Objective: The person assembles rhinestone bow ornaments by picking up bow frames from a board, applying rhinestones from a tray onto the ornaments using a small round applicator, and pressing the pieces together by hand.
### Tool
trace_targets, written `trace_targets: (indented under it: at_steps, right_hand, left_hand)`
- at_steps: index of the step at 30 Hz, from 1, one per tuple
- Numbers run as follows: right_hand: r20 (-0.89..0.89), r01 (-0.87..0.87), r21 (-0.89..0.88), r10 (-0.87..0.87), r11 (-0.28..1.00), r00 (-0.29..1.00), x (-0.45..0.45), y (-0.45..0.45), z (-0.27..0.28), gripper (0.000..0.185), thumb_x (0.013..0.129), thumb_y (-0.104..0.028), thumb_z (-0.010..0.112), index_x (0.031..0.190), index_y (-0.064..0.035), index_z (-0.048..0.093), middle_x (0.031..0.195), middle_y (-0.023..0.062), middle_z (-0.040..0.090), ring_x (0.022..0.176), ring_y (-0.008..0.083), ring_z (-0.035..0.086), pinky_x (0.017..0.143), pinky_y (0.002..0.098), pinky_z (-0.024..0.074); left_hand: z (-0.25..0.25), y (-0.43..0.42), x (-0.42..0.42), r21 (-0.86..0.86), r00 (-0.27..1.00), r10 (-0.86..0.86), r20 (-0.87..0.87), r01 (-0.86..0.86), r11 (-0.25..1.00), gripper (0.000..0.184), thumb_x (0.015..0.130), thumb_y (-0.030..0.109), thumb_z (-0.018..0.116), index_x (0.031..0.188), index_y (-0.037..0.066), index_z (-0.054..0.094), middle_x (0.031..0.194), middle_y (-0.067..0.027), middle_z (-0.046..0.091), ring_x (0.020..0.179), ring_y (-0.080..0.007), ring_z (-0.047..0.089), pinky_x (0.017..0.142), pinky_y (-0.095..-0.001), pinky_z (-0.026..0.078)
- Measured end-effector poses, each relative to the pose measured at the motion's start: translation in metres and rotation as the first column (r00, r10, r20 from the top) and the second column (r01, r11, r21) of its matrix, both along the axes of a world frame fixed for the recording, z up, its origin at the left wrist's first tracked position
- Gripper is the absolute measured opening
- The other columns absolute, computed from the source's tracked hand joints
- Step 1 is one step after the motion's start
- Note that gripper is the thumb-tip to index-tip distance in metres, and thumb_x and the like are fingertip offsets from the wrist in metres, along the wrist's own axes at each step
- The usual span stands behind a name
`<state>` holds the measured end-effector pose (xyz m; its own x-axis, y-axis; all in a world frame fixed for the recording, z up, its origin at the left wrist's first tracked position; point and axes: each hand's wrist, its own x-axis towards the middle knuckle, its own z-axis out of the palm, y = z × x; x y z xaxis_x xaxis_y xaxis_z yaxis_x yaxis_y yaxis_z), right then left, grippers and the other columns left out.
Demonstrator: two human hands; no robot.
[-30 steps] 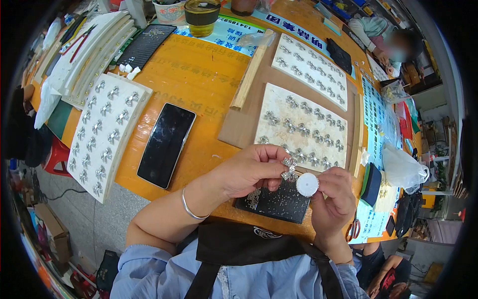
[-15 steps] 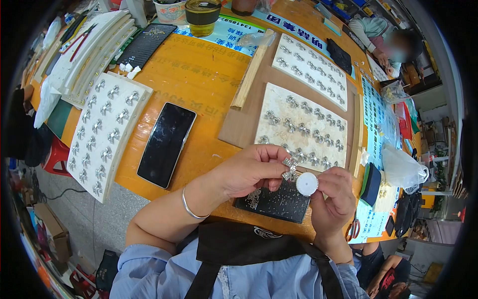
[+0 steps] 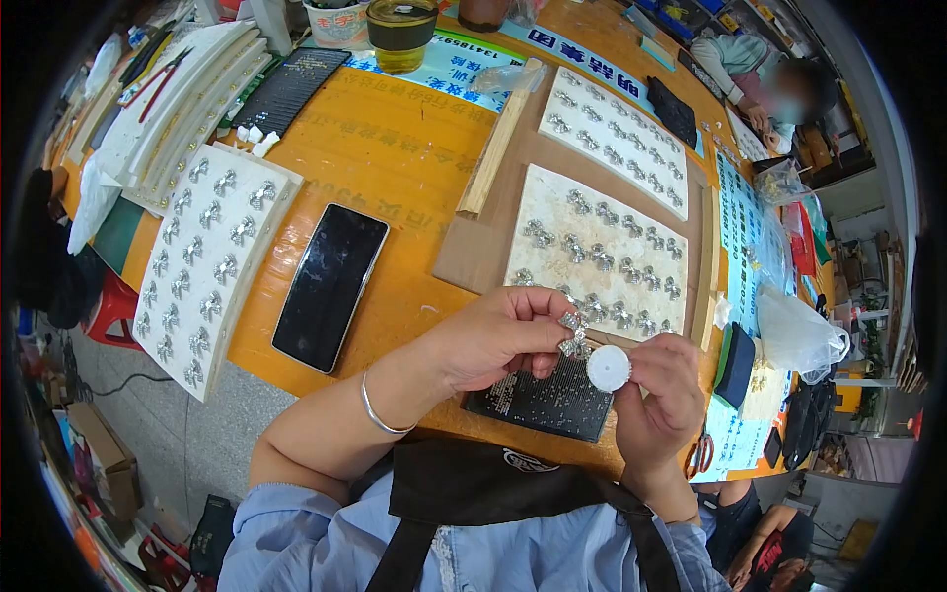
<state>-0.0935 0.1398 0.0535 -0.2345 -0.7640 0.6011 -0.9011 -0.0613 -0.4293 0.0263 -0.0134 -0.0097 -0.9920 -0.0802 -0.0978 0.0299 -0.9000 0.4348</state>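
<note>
My left hand (image 3: 498, 335) pinches a silver bow-shaped ornament (image 3: 573, 337) between thumb and fingertips. Close beside it, my right hand (image 3: 659, 390) grips a small round white disc (image 3: 609, 368), its flat face turned up towards me. Whether the disc touches the ornament I cannot tell. Below both hands lies a black ribbed tray (image 3: 552, 405) dotted with tiny bright stones. Just beyond, a white board (image 3: 552, 202) carries rows of similar silver bows, some partly hidden behind my left hand.
A second board of bows (image 3: 617, 99) lies farther back, and a third (image 3: 227, 286) at the left. Between them are a phone (image 3: 330, 286) and a wooden strip (image 3: 500, 138). Scissors (image 3: 700, 456) and a plastic bag (image 3: 799, 335) are at right. Another person (image 3: 760, 84) sits across the table.
The white disc has shifted down very slightly in my right hand. My left hand and the bow ornament look unmoved.
</note>
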Motion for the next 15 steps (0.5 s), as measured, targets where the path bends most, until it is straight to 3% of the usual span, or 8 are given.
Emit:
trace_targets:
  at_steps: [15]
  right_hand:
    - [-0.014,0.004,0.013,-0.004,1.0,1.0,0.0,-0.0015,0.0004,0.029,0.059,0.01,0.072,0.079,-0.008,0.061,0.08,0.005,0.064,0.076,0.0256,0.057,0.067,0.0313,0.0458]
  left_hand:
    - [-0.0023,-0.0007,0.0001,-0.034,1.0,-0.007,0.007,0.007,0.999,0.012,0.086,0.003,0.057,0.098,0.001,0.057,0.079,-0.0049,0.058,0.061,-0.0102,0.05,0.057,-0.0228,0.041]
